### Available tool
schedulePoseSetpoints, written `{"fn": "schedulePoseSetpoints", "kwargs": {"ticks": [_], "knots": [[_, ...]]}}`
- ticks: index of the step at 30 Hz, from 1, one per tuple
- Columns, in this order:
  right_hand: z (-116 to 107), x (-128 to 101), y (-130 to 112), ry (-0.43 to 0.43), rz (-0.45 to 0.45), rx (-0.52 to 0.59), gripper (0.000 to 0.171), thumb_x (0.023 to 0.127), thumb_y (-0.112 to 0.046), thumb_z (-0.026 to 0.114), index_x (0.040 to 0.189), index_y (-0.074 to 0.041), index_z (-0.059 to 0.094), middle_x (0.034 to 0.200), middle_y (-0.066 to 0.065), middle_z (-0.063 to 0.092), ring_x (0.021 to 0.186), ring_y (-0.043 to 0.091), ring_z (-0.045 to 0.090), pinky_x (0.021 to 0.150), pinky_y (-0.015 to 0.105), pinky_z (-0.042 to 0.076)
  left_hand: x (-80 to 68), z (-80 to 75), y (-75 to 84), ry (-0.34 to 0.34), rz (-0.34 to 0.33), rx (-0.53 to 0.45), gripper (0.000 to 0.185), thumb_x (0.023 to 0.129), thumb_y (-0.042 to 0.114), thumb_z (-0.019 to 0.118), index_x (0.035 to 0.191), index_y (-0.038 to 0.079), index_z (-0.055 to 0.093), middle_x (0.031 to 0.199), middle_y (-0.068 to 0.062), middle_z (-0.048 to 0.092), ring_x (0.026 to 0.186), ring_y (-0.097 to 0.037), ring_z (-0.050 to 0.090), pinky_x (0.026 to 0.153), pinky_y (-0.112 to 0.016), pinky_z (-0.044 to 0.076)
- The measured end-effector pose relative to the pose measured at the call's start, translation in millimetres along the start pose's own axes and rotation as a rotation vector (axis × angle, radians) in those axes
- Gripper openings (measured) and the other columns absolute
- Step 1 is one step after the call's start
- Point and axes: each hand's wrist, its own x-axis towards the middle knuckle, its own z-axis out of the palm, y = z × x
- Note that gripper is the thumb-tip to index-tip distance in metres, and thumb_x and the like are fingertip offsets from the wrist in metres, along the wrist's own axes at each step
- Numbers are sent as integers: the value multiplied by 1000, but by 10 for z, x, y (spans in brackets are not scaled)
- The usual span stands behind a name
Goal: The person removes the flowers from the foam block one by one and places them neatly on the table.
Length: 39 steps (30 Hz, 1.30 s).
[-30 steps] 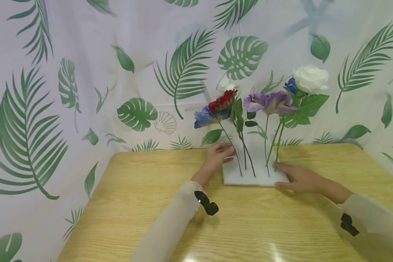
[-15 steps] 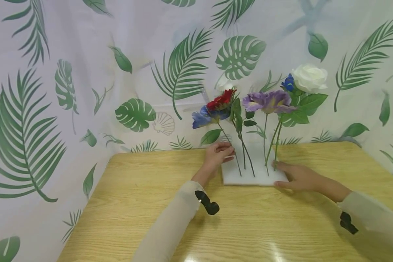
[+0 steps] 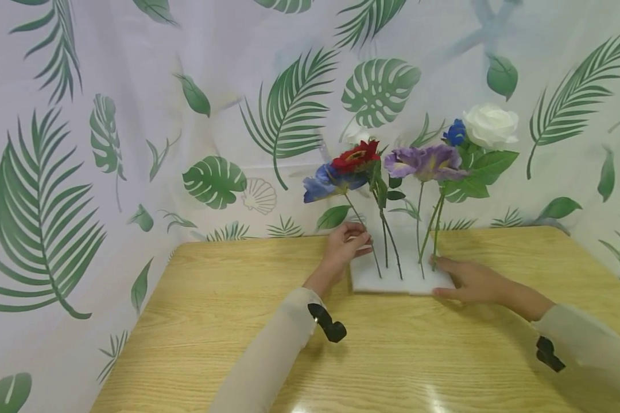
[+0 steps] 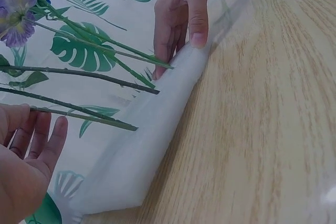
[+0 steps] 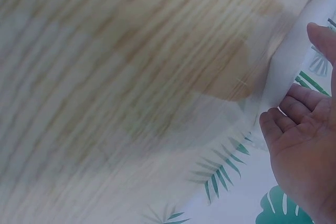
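Observation:
In the head view a white foam block (image 3: 392, 284) lies on the table with several artificial flowers standing in it. My left hand (image 3: 341, 252) is at its left side and pinches the thin stem of a blue flower (image 3: 320, 184) between thumb and fingers. A red flower (image 3: 355, 158) leans just above the blue one. On the right of the block rise a purple flower (image 3: 426, 162) and a white rose (image 3: 491, 126). My right hand (image 3: 475, 281) grips the block's right end, thumb at the front edge; the left wrist view shows its fingers reaching behind the foam (image 4: 168, 103).
The wooden table (image 3: 237, 332) spreads to the left and in front of the block. Close behind its back edge hangs a white curtain (image 3: 284, 34) printed with green leaves. A small blue bud (image 3: 456, 133) sits beside the white rose.
The red flower has turned to face forward, its yellowish centre now showing, and shifted slightly right. Both hands keep their places on the stem and the foam block.

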Motion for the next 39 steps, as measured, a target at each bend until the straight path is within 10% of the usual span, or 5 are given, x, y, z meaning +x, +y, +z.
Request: {"fn": "schedulePoseSetpoints", "kwargs": {"ticks": [25, 39], "knots": [[-28, 1, -29, -1, -8, -19, 78, 90, -41, 76, 139, 14, 53, 135, 37, 58, 117, 49, 63, 94, 56, 56, 67, -107, 217, -6, 182, -116, 11, 100, -9, 54, 109, -1, 53, 94, -1, 60, 87, -14, 63, 85, -40, 64], [9, 13, 6, 5, -7, -19, 78, 90, -42, 76, 139, 15, 52, 135, 38, 57, 113, 48, 65, 91, 55, 57, -13, -299, 338, -10, 168, -50, 17, 101, -7, 55, 117, -9, 50, 96, -5, 59, 87, -14, 63, 79, -29, 63]]}}
